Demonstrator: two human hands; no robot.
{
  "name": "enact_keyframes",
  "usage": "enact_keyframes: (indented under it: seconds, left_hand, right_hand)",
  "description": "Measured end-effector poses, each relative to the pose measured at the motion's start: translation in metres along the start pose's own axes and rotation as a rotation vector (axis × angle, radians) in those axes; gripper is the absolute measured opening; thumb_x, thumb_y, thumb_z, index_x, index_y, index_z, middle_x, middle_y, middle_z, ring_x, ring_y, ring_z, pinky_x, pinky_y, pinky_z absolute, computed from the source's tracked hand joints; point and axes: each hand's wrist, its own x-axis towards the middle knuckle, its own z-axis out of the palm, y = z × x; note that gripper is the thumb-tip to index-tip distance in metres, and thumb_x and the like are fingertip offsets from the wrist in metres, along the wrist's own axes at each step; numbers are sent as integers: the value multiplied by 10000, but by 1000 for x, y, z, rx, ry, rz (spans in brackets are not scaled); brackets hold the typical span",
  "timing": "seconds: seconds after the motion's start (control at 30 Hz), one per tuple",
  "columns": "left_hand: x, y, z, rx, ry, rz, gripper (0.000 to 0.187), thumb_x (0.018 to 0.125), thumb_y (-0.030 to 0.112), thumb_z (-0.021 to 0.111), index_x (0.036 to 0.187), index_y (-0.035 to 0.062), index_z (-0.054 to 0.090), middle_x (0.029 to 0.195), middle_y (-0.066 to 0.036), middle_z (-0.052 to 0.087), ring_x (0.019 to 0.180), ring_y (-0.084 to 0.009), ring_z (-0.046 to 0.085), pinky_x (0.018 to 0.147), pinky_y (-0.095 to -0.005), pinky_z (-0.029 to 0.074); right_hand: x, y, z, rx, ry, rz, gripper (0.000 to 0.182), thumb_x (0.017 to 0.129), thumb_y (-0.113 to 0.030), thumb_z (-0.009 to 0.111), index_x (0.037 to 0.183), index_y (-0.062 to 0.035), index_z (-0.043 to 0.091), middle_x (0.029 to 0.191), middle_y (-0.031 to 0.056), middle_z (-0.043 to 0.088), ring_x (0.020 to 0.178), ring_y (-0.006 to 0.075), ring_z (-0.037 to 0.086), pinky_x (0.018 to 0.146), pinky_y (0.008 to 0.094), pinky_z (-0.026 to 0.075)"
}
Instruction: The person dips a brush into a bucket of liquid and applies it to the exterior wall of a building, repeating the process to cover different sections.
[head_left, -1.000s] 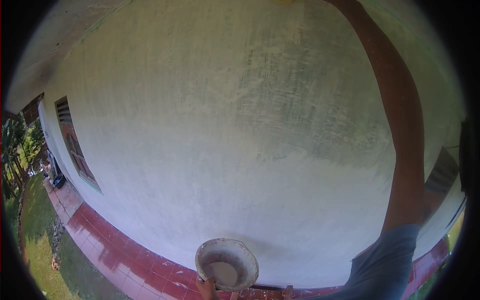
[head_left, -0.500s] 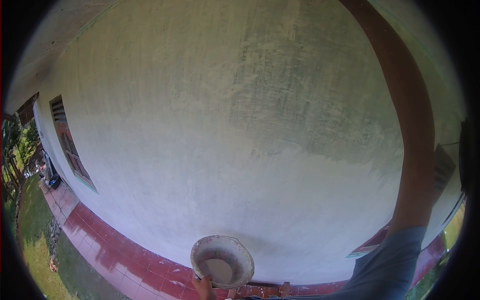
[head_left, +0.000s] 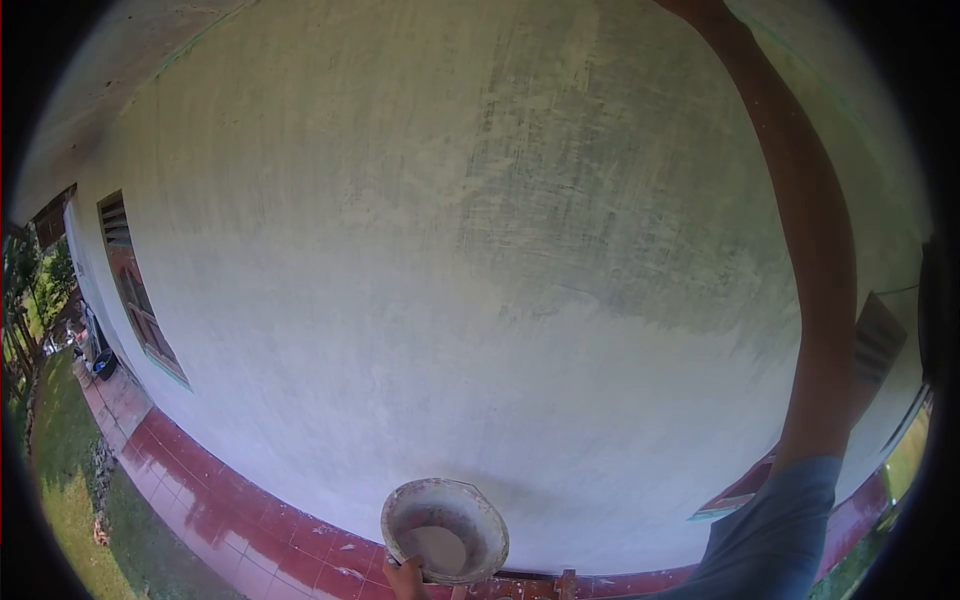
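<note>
At the bottom of the head view, my left hand (head_left: 405,578) grips the rim of a round, stained basin (head_left: 488,525). A pale, paint-like liquid (head_left: 435,549) lies in the basin, which is tilted toward me. My right arm rises along the right side, in a blue-grey sleeve. Only the base of my right hand (head_left: 700,10) shows at the top edge; its fingers, and anything in them, are out of view. Before me stands a wall (head_left: 400,280), whitish below, with a darker, streaky patch at the upper right of centre.
A louvred window (head_left: 145,295) is set in the wall at left. Red floor tiles (head_left: 255,505) with white splashes run along its foot. Grass (head_left: 150,545) borders them. A dark tub (head_left: 104,364) stands far left. Another window frame (head_left: 738,490) shows low on the right.
My raised right arm has shifted slightly left and down, bringing the base of the hand into view. The basin, still in my left hand, sits slightly lower in the view.
</note>
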Motion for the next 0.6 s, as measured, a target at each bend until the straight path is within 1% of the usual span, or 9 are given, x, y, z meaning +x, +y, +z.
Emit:
enact_keyframes:
  seconds: [0.1,0.13,0.2,0.27,0.3,0.33,0.43,0.53,0.6]
  left_hand:
    - [17,-13,-16,120,-64,30,486,724,-44,557,1209,-56,561,1003,-129,634,769,-245,654,570,-343,545]
    - [14,-9,-14,111,-57,26,495,723,-46,555,1218,-56,560,1004,-132,639,772,-248,656,572,-345,545]
    - [13,-8,-4,82,-46,26,505,722,-48,554,1227,-57,560,1005,-134,644,775,-251,658,575,-348,545]
    - [10,-10,-3,-17,-7,31,529,720,-56,558,1250,-55,560,1019,-140,649,793,-250,661,582,-349,541]
    - [8,-12,-6,-7,-10,29,529,720,-56,558,1250,-55,560,1019,-140,649,793,-250,661,582,-349,541]
    - [8,-14,-5,23,1,28,541,726,-62,559,1267,-54,554,1035,-144,650,806,-254,664,594,-351,544]
    - [10,-8,-4,82,-30,27,554,740,-69,559,1294,-53,540,1065,-153,649,842,-262,666,628,-359,550]
    - [17,-14,-10,77,-57,49,555,746,-72,554,1301,-52,534,1077,-155,647,856,-264,667,639,-361,551]
    - [17,-16,-10,37,-49,73,556,744,-73,551,1300,-52,535,1074,-154,649,848,-263,668,629,-356,549]
  right_hand:
    - [-28,12,20,-305,-123,-377,232,792,-172,796,985,-71,713,1041,104,710,879,346,685,816,464,542]
    - [-49,-19,22,-330,-286,-193,243,816,-47,760,1051,-86,714,1013,60,724,938,223,693,836,376,560]
    - [-60,-45,18,49,-326,-357,286,811,-29,764,1081,-108,709,1050,54,717,959,207,691,835,365,567]
    - [-79,-88,4,318,-756,-21,273,804,-41,774,1060,-109,705,1082,54,710,972,207,696,823,361,575]
    - [-68,-135,-17,273,-737,626,225,802,-72,796,1011,-86,712,1116,23,699,989,194,698,841,367,571]
    - [-67,-122,-17,266,-738,634,225,802,-72,796,1011,-86,712,1116,23,699,989,194,698,841,367,571]
    - [-32,-48,-7,166,-443,505,237,760,-111,834,968,-80,724,1103,-5,684,988,199,692,847,359,577]
    - [3,-3,-14,182,-118,588,222,767,-175,768,962,-79,720,948,113,709,869,371,663,775,457,509]
    - [8,5,-11,-280,-116,27,187,786,-195,759,931,-81,725,953,112,704,882,353,667,766,466,521]
